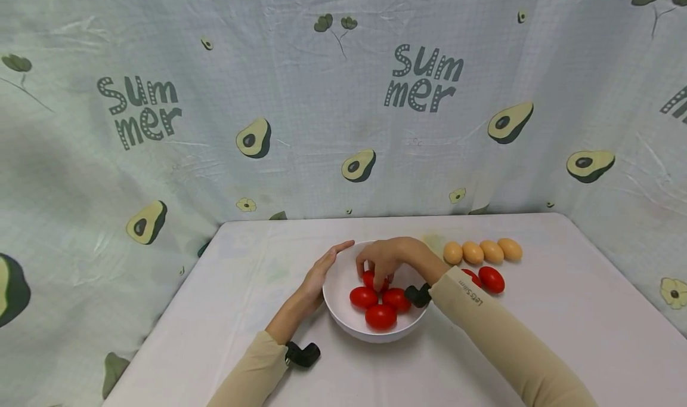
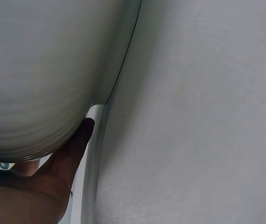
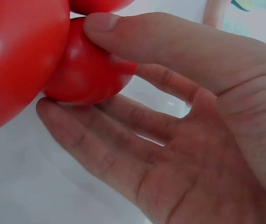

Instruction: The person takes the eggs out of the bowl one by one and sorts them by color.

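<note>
Head view, lower centre: the right hand (image 1: 384, 256) pinches a red oval (image 3: 93, 77) between thumb and fingers inside the bowl (image 1: 338, 296), beside three more red ovals (image 1: 380, 317). The left hand (image 1: 321, 273) lies straight-fingered against the bowl's left side, apparently to steady it.

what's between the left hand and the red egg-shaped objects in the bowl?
The wall of the white bowl: the left hand rests against its outside, the red egg-shaped objects are inside. Shows in the head view.
</note>
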A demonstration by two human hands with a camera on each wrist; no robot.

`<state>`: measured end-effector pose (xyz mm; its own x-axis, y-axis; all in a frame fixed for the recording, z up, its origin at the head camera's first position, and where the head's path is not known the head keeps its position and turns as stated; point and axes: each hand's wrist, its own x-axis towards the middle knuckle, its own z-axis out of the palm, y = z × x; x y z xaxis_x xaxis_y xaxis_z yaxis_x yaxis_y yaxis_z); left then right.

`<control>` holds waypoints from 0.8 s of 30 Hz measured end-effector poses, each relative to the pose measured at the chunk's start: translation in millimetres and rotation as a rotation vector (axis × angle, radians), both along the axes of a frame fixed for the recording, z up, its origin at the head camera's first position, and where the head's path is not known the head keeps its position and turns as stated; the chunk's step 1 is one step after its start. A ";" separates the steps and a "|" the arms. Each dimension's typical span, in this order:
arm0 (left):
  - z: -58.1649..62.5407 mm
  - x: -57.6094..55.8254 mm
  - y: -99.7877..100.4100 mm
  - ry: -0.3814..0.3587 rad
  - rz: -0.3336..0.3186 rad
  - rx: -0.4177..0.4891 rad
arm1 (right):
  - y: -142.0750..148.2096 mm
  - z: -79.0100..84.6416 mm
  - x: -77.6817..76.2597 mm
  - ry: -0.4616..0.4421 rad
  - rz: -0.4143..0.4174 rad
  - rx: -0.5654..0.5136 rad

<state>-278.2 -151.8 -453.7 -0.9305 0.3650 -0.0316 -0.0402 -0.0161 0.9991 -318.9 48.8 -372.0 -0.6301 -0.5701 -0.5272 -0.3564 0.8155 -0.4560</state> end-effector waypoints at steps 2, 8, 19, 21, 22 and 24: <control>0.1 0.0 0.4 0.000 0.006 0.005 | 1.0 1.4 0.3 0.016 0.003 0.002; 0.5 0.4 1.1 0.009 0.021 -0.004 | 4.3 5.9 0.7 0.089 0.025 -0.006; -1.2 -1.4 2.3 0.010 0.007 0.001 | 15.3 20.7 4.7 0.159 0.038 -0.080; -1.5 -1.5 2.2 0.010 0.010 -0.002 | 19.1 24.3 6.0 0.173 0.050 -0.105; -1.4 -1.5 2.3 0.012 0.013 -0.006 | 21.5 26.2 6.7 0.184 0.057 -0.114; -1.9 -2.1 2.1 0.016 0.015 -0.013 | 26.2 30.1 8.3 0.198 0.065 -0.140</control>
